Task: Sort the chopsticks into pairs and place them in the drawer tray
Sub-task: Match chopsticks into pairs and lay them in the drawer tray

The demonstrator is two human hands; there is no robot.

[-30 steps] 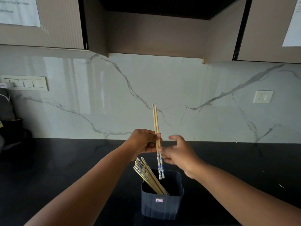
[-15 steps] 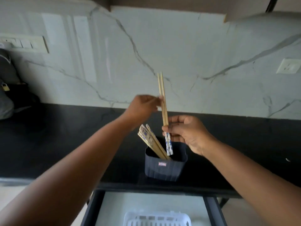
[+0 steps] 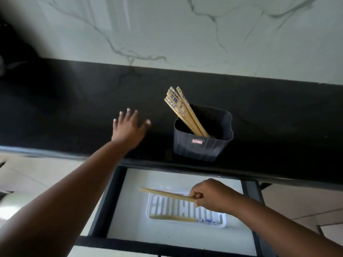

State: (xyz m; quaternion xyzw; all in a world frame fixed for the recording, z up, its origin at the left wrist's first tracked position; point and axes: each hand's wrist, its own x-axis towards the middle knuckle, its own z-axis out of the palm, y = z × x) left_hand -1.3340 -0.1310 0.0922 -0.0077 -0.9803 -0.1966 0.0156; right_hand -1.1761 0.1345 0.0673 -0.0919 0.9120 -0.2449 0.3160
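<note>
right hand (image 3: 209,196): fingers curled, grip clamped on a pair (image 3: 167,194) of chopsticks at one end. the pair runs roughly level, pointing left from the fist, above the white tray (image 3: 223,222). contact between pair and tray cannot be confirmed (the picture is blurred here).

tray: slotted, lying in the open drawer (image 3: 118,204) below the desk edge. a second pair (image 3: 174,218) lies along the tray's near side, blue-patterned ends to the right.

left hand (image 3: 129,127): fingers straight and spread apart, holding nothing, palm down over the black desk (image 3: 74,108), left of the bin (image 3: 202,145). whether the palm touches the desk cannot be told.

bin: dark, square, standing on the desk near its front edge, directly behind the drawer. a bundle (image 3: 182,111) of chopsticks leans in it, patterned ends up and tilted to the left rear, resting on the bin's left rim.

behind the desk: marble wall (image 3: 185,30) with grey veins.
</note>
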